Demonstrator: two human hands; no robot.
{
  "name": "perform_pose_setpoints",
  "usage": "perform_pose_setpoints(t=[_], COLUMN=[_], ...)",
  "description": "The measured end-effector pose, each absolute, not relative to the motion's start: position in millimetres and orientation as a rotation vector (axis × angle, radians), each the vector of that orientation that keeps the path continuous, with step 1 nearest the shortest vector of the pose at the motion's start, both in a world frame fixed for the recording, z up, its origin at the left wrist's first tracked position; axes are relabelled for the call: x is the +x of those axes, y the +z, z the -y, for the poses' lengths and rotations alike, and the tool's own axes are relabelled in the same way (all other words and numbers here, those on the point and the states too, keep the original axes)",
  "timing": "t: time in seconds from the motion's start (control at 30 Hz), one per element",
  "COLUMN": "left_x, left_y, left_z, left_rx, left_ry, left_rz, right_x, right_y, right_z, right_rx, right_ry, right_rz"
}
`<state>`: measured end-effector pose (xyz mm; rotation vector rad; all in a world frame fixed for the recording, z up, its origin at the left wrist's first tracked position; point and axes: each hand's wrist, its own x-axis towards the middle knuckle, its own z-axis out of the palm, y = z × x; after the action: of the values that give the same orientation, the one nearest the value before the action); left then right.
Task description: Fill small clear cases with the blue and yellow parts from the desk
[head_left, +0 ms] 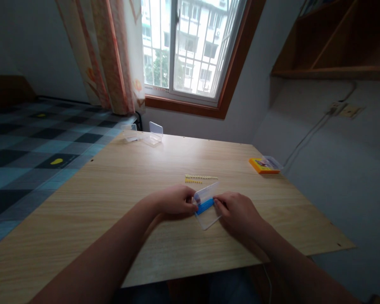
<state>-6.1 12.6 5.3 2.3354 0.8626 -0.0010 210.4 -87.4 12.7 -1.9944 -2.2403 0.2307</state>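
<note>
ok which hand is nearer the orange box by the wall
Right. The right hand sits at the clear case, on the side toward the orange box. The left hand is on the case's far side, farther off.

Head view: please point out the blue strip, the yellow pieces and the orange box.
blue strip (205, 206), head view, on its middle between both hands.
yellow pieces (200, 178), head view, on the middle of the rows.
orange box (260, 166), head view, on its orange top.

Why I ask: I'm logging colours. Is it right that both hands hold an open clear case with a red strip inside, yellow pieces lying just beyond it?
Not quite: the strip is blue, not red, as the head view shows. Otherwise right: the left hand and right hand hold the open clear case, yellow pieces just beyond.
</note>
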Motion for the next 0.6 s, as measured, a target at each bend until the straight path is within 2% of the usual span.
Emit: perform_pose_setpoints(t=[0.6], left_x=[-6.2], left_y=[4.1], left_z=[-13.2], left_rx=[2.312], left_ry=[0.002], left_rz=[-0.854], right_x=[208.4], right_y=[6.8], right_z=[88.2], right_rx=[-1.982], right_ry=[-0.021], right_rz=[2.318])
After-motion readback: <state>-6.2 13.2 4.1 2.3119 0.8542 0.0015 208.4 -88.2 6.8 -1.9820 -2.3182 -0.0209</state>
